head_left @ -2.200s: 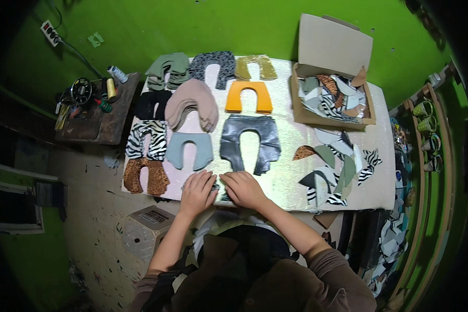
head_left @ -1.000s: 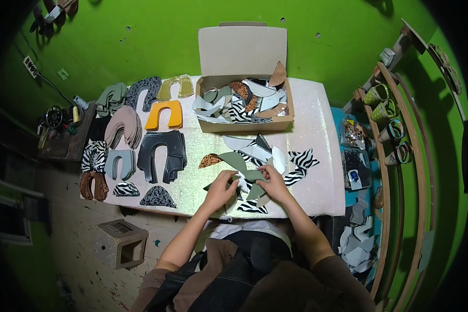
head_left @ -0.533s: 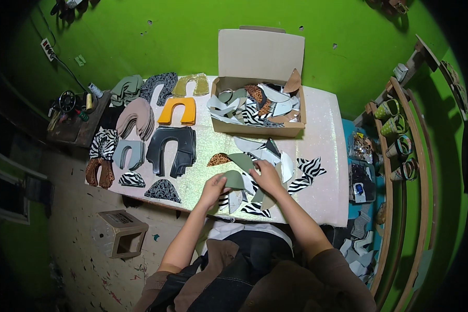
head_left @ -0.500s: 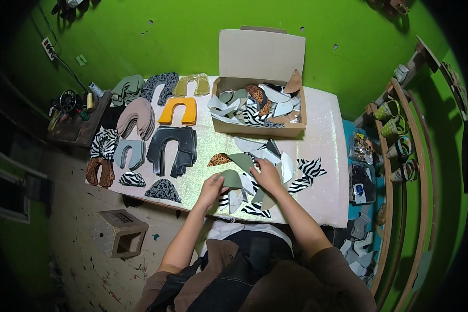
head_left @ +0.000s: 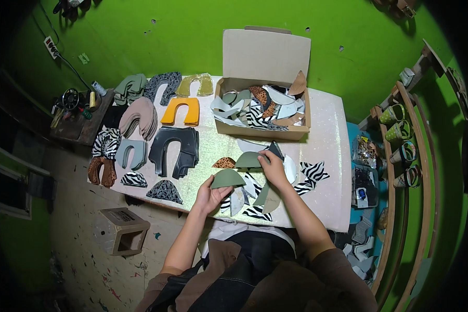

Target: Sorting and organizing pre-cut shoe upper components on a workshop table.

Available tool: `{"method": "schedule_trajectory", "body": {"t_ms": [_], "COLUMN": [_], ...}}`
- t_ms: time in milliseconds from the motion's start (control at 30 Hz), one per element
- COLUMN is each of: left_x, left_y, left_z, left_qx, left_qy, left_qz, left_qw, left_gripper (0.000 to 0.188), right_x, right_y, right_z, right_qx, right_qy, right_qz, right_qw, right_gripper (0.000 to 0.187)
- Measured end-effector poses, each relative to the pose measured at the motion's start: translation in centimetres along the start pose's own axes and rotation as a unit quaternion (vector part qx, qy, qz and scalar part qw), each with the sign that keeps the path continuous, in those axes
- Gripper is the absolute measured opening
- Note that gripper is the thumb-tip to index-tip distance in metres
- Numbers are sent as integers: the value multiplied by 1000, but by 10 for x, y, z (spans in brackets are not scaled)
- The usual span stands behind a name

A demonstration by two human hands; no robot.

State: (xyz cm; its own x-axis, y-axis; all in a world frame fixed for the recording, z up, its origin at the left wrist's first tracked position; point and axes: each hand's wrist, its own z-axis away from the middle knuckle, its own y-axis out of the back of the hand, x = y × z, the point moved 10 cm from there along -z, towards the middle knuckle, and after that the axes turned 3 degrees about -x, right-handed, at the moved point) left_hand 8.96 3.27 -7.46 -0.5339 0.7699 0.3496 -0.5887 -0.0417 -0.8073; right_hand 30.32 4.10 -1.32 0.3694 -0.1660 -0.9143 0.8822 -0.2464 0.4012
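Between the thumb and fingers of my left hand is a green half-round cut piece, its curved edge facing away from me. My right hand grips a second green half-round piece by its right end, slightly farther off. Just left of that piece lies a leopard-print half-round piece. Zebra-print scraps, a white piece and a narrow green strip are spread on the table under and between my hands.
An open cardboard box full of mixed scraps stands at the back of the table. Stacks of arch-shaped pieces, among them black, orange and pink, fill the left side. Zebra-print scraps lie to the right. A wooden rack holds shoes.
My right hand has lifted its green piece and turned it so its curve faces away. The left hand's piece has tilted flatter, with the fingers now spread under it.
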Motion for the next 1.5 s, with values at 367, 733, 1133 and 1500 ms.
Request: {"method": "schedule_trajectory", "body": {"t_ms": [367,733,1133,1500], "left_x": [-15,-15,-19,-14], "left_y": [-33,-38,-30,-37], "left_z": [-21,-36,-42,-51], "left_qx": [-15,4,15,4], "left_qy": [17,-5,9,12], "left_qz": [-5,-106,-102,-106], "left_qw": [1000,994,995,994], "left_gripper": [51,33,30,27], "right_x": [-14,-15,2,4], "right_y": [-36,-6,-40,-43], "right_z": [20,10,58,59], "right_qx": [-80,-70,-256,-291], "right_qy": [-4,21,196,202], "right_qz": [-61,-2,350,434], "right_qw": [995,997,879,828], "right_gripper": [25,21,26,16]}}
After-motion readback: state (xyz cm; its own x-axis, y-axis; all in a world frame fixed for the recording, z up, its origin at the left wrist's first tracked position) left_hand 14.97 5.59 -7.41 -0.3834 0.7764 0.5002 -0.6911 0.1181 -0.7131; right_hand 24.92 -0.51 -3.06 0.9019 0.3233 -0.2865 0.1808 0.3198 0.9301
